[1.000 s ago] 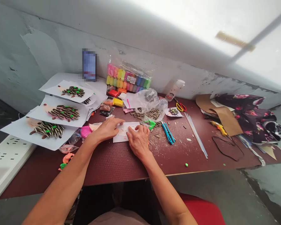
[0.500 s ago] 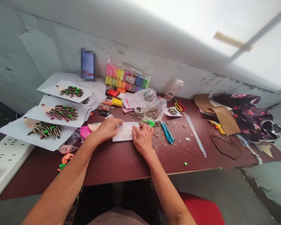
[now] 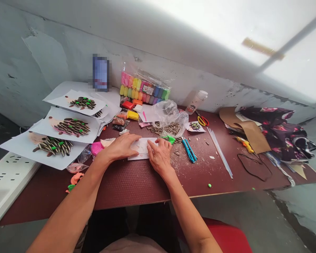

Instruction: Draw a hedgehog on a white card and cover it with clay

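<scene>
A small white card (image 3: pixel 140 154) with a faint pale shape and a few reddish marks lies on the table before me. Over its left part rests my left hand (image 3: pixel 124 146), fingers stretched across the card and thumb apart, holding nothing I can see. My right hand (image 3: pixel 160 154) lies on the card's right edge with its thumb and fingers spread on the paper. Both hands hide parts of the card. Just beyond are striped sunflower seeds (image 3: pixel 172 129), a clear plastic bag (image 3: pixel 168 111) and a lump of green clay (image 3: pixel 170 139).
Finished seed hedgehogs on paper (image 3: pixel 68 126) are stacked at left, near a white power strip (image 3: pixel 7 179). A blue utility knife (image 3: pixel 189 150), scissors (image 3: pixel 202 120), glue sticks (image 3: pixel 219 153) and a glue gun (image 3: pixel 244 144) lie right. Coloured clay packs (image 3: pixel 144 88) and a bottle (image 3: pixel 197 102) stand behind.
My left hand's thumb and fingers have spread wider over the card, and my right thumb and index finger have shifted slightly left on it. The view has shifted slightly.
</scene>
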`<move>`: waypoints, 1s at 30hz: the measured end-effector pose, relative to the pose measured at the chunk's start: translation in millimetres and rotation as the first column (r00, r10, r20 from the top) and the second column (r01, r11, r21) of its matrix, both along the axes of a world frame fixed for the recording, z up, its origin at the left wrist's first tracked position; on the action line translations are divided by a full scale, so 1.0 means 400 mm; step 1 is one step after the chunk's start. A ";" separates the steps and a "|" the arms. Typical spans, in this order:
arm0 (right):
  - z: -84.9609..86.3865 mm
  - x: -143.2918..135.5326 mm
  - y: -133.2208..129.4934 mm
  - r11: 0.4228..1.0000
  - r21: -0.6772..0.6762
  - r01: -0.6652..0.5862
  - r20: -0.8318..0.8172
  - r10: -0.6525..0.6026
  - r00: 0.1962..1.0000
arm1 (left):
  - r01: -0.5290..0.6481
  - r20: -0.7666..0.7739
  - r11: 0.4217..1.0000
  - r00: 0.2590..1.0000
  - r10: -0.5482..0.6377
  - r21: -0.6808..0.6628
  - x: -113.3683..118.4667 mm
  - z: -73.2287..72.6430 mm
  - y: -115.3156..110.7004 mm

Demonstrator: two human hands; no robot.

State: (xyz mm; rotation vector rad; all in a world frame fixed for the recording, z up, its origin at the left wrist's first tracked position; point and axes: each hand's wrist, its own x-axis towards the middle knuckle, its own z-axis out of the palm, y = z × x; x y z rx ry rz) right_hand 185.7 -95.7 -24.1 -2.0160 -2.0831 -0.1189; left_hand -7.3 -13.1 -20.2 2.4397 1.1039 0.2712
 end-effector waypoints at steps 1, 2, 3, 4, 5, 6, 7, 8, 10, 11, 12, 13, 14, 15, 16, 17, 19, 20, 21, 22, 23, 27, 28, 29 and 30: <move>0.000 -0.003 0.002 1.000 -0.004 -0.013 0.000 0.013 1.000 | 0.006 -0.005 1.000 1.000 -0.006 0.004 0.001 0.000 -0.001; 0.001 -0.006 0.005 1.000 -0.009 -0.027 0.003 0.028 1.000 | 0.011 -0.009 1.000 1.000 -0.011 0.011 0.001 0.000 -0.001; 0.002 -0.009 0.008 0.999 -0.015 -0.042 0.005 0.042 0.999 | 0.015 -0.012 1.000 1.000 -0.015 0.017 0.002 -0.001 -0.002; 0.003 -0.012 0.011 0.998 -0.021 -0.053 0.008 0.053 0.999 | 0.018 -0.015 1.000 1.000 -0.018 0.021 0.003 -0.001 -0.003; 0.004 -0.014 0.013 0.998 -0.027 -0.062 0.010 0.062 0.998 | 0.019 -0.018 1.000 1.000 -0.019 0.022 0.003 -0.001 -0.004; 0.006 -0.015 0.015 0.997 -0.032 -0.065 0.011 0.066 0.998 | 0.020 -0.020 1.000 1.000 -0.019 0.019 0.004 0.000 -0.005; 0.008 -0.015 0.016 0.997 -0.038 -0.065 0.010 0.066 0.998 | 0.020 -0.020 1.000 1.000 -0.020 0.015 0.004 0.001 -0.006; 0.010 -0.015 0.015 0.997 -0.045 -0.062 0.009 0.063 0.998 | 0.020 -0.020 1.000 1.000 -0.019 0.012 0.004 0.002 -0.007; 0.013 -0.013 0.010 0.997 -0.052 -0.054 0.005 0.054 0.999 | 0.018 -0.020 1.000 1.000 -0.018 0.007 0.003 0.005 -0.008; 0.014 -0.012 0.004 0.998 -0.050 -0.050 0.003 0.050 0.999 | 0.017 -0.021 1.000 1.000 -0.017 0.005 0.003 0.006 -0.008; 0.014 -0.009 -0.003 0.998 -0.045 -0.049 0.001 0.049 0.999 | 0.016 -0.023 1.000 1.000 -0.016 0.002 0.004 0.007 -0.008; 0.014 -0.007 -0.010 0.998 -0.038 -0.053 0.001 0.053 0.999 | 0.015 -0.027 1.000 1.000 -0.015 0.000 0.004 0.007 -0.008; 0.014 -0.004 -0.019 0.998 -0.032 -0.058 0.002 0.059 0.998 | 0.014 -0.031 1.000 0.999 -0.014 -0.001 0.004 0.007 -0.008; 0.013 -0.001 -0.027 0.996 -0.034 -0.078 0.008 0.078 0.997 | 0.012 -0.033 1.000 0.999 -0.012 0.000 0.005 0.008 -0.009; 0.013 0.002 -0.034 0.995 -0.041 -0.096 0.017 0.097 0.995 | 0.010 -0.034 1.000 0.999 -0.010 0.002 0.005 0.008 -0.009; 0.012 0.005 -0.039 0.993 -0.048 -0.107 0.027 0.108 0.994 | 0.008 -0.033 1.000 0.999 -0.008 0.004 0.005 0.008 -0.009; 0.012 0.009 -0.045 0.991 -0.065 -0.116 0.050 0.119 0.992 | 0.008 -0.029 1.000 1.000 -0.008 0.008 0.006 0.008 -0.010; 0.011 0.010 -0.046 0.991 -0.071 -0.113 0.060 0.118 0.991 | 0.010 -0.029 1.000 1.000 -0.010 0.007 0.005 0.008 -0.010; 0.011 0.010 -0.045 0.991 -0.074 -0.111 0.070 0.116 0.991 | 0.012 -0.030 1.000 0.999 -0.012 0.006 0.005 0.008 -0.010; 0.011 0.010 -0.043 0.991 -0.075 -0.107 0.078 0.113 0.991 | 0.015 -0.031 1.000 0.999 -0.015 0.005 0.004 0.008 -0.010; 0.010 0.010 -0.040 0.992 -0.074 -0.105 0.084 0.111 0.990 | 0.017 -0.031 1.000 0.999 -0.017 0.006 0.004 0.007 -0.009; 0.011 0.007 -0.030 0.993 -0.074 -0.092 0.089 0.098 0.991 | 0.018 -0.019 1.000 1.000 -0.018 0.009 0.002 0.000 -0.007; 0.011 0.006 -0.028 0.993 -0.079 -0.087 0.088 0.094 0.992 | 0.019 -0.017 1.000 1.000 -0.018 0.009 0.002 -0.001 -0.006; 0.013 0.006 -0.027 0.993 -0.084 -0.083 0.086 0.090 0.992 | 0.019 -0.017 1.000 1.000 -0.019 0.007 0.002 -0.002 -0.006; 0.014 0.006 -0.026 0.993 -0.090 -0.079 0.084 0.086 0.993 | 0.018 -0.017 1.000 1.000 -0.018 0.005 0.002 -0.003 -0.006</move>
